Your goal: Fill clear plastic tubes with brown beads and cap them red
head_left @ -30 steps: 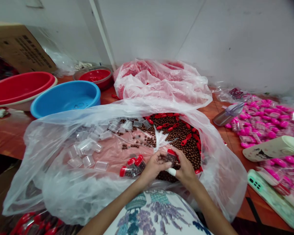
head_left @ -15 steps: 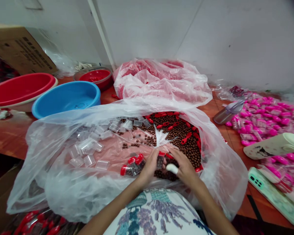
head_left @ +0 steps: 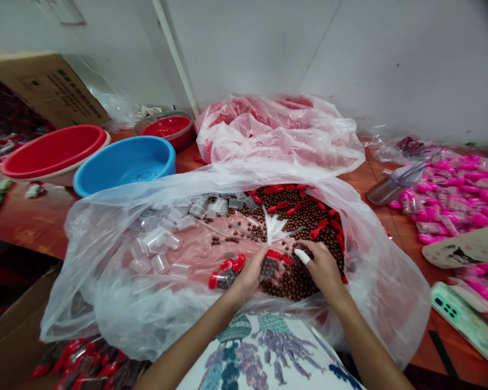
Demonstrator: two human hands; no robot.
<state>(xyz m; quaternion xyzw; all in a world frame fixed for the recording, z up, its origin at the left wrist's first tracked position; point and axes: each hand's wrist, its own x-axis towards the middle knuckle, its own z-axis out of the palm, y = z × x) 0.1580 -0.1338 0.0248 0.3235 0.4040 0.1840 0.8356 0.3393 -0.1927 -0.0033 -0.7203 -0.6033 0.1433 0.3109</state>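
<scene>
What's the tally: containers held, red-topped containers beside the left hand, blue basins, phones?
Clear plastic container with red top, in left hand: 1
Red-topped clear containers beside that hand: 3
Round blue plastic basin: 1
Mint-green rectangular phone: 1
Total: 6

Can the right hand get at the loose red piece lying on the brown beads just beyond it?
Probably yes: the red piece lies on top of the brown beads, close beyond the right hand, with nothing but beads seen between. Whether that hand's grip is free is unclear.
</scene>
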